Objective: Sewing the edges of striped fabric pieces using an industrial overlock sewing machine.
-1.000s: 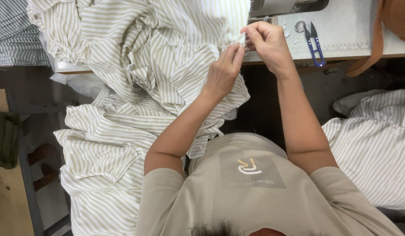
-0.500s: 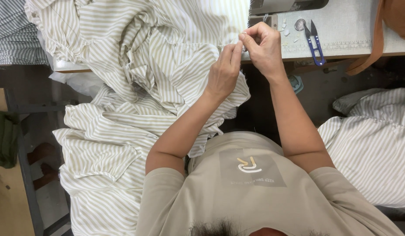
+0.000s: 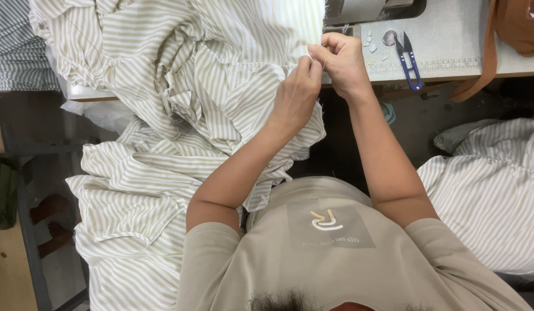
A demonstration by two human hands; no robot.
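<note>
Shift: both hands sit slightly lower than half a second ago, pinch unchanged.
Fingers: left hand (image 3: 296, 92) and right hand (image 3: 343, 62) pinched together on the striped cloth's (image 3: 221, 75) edge.
Cloth: heaped across the table (image 3: 451, 52), spilling off its near side.
Progress: edge work ongoing; snips (image 3: 409, 57) lie untouched; striped pile (image 3: 491, 196) waits well apart.

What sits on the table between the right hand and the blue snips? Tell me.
In the head view, a few small white scraps and a round silver disc lie on the table between the right hand and the blue snips.
</note>
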